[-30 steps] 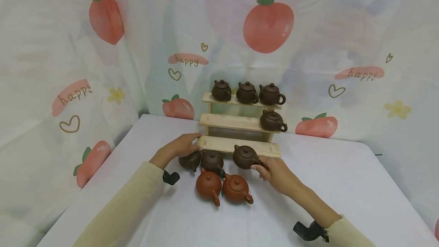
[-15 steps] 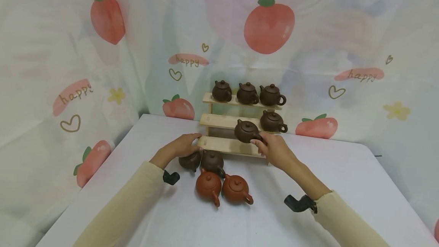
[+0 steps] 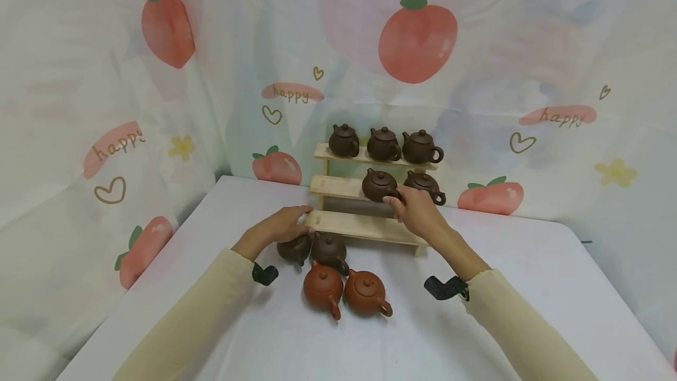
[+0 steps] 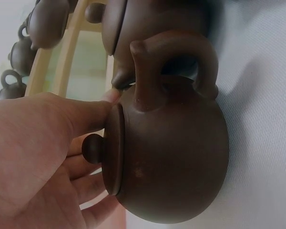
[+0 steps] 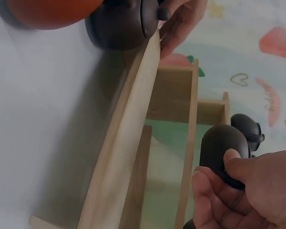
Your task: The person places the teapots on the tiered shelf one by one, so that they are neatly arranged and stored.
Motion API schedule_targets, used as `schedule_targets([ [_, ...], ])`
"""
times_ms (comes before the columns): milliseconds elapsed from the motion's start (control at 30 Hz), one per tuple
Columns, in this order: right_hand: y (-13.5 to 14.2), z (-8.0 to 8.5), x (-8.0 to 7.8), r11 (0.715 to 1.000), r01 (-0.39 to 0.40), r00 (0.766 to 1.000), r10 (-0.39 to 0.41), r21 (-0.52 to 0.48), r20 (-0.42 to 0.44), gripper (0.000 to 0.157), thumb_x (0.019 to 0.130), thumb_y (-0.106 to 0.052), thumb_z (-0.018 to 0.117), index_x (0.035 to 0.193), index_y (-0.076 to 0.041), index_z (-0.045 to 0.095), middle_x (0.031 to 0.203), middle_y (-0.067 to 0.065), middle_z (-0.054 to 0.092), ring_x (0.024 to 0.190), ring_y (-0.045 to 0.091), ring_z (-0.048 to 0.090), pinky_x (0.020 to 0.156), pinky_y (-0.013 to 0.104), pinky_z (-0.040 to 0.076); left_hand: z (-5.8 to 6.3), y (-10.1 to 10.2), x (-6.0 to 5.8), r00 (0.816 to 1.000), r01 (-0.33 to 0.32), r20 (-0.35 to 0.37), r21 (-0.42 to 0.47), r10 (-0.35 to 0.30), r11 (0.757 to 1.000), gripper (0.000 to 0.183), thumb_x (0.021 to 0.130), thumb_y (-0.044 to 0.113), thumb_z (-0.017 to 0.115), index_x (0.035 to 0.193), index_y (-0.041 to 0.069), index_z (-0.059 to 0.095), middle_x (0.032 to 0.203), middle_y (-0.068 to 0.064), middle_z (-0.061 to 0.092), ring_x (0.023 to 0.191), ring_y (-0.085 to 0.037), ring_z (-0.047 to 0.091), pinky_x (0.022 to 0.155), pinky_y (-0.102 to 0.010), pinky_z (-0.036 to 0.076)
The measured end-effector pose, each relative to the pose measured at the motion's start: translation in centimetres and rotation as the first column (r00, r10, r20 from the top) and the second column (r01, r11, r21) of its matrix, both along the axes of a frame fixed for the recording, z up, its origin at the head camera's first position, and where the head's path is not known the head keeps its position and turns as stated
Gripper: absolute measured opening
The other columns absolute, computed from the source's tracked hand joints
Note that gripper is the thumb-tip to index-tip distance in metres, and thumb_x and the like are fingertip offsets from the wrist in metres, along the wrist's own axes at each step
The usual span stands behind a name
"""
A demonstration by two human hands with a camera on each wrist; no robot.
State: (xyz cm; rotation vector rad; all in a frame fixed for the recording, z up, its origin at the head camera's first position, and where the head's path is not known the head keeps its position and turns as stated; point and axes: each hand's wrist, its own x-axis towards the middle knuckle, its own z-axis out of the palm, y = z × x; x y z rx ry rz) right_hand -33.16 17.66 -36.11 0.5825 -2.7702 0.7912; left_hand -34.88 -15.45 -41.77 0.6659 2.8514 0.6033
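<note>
My right hand (image 3: 420, 211) pinches the handle of a dark brown teapot (image 3: 378, 185), upright at the middle tier of a three-tier wooden display shelf (image 3: 365, 226). In the right wrist view the thumb presses on this teapot (image 5: 218, 143), fingers curled beneath. Another brown teapot (image 3: 421, 181) stands just right of it, partly hidden by the hand. At the left end of the lowest board, my left hand (image 3: 277, 225) grips the shelf between thumb and fingers. Right under that hand a brown teapot (image 4: 176, 152) stands on the table, its knobbed lid close to the palm.
Three brown teapots (image 3: 383, 144) line the top tier. On the table in front of the shelf are another brown teapot (image 3: 328, 250) and two reddish-orange teapots (image 3: 323, 287), (image 3: 365, 293). A fruit-printed cloth (image 3: 481, 52) hangs behind the white table (image 3: 317, 351).
My right hand has carried the brown teapot up and away from me, from in front of the lowest board to the middle tier. The left hand has stayed at the shelf's end.
</note>
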Motion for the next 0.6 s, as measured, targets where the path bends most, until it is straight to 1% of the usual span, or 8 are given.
schedule_targets([
  [200,-0.2,0.1,-0.7,1.0,0.018,0.999,-0.019,0.02,0.027,0.029,0.109,-0.023,0.06,0.086,-0.005,0.063,0.066,0.005,0.065,0.062,0.017,0.059,0.072,0.041,0.05,0.2,0.0,0.1,1.0,0.001,0.001,0.004,-0.001,1.0,0.061,0.106,0.025,0.064,0.156,-0.002,0.045,0.156,-0.024,0.052,0.147,-0.039,0.048,0.123,-0.053,0.038],
  [333,-0.2,0.1,-1.0,0.999,0.039,0.998,-0.04,0.025,0.054,0.03,0.11,-0.024,0.059,0.088,-0.004,0.064,0.069,0.005,0.067,0.063,0.019,0.061,0.073,0.042,0.051,0.2,0.1,0.1,1.0,0.001,0.004,0.0,-0.001,1.0,0.061,0.107,0.026,0.064,0.157,-0.002,0.044,0.157,-0.024,0.051,0.148,-0.039,0.047,0.124,-0.053,0.037],
  [467,-0.3,0.1,-1.2,0.999,0.047,0.996,-0.049,0.025,0.08,0.031,0.11,-0.024,0.059,0.086,-0.005,0.064,0.069,0.005,0.067,0.064,0.019,0.062,0.074,0.043,0.052,0.1,0.1,0.1,1.0,-0.006,0.009,-0.004,0.006,1.0,0.061,0.107,0.026,0.064,0.157,-0.002,0.044,0.157,-0.023,0.051,0.148,-0.039,0.047,0.124,-0.053,0.037],
  [600,-0.3,0.1,-1.5,0.998,0.05,0.995,-0.052,0.029,0.086,0.033,0.11,-0.024,0.06,0.084,-0.005,0.064,0.068,0.006,0.067,0.063,0.018,0.063,0.076,0.045,0.053,0.1,0.1,0.1,1.0,-0.011,0.012,-0.001,0.011,1.0,0.061,0.106,0.026,0.064,0.157,-0.001,0.044,0.157,-0.023,0.052,0.148,-0.038,0.047,0.124,-0.053,0.037],
])
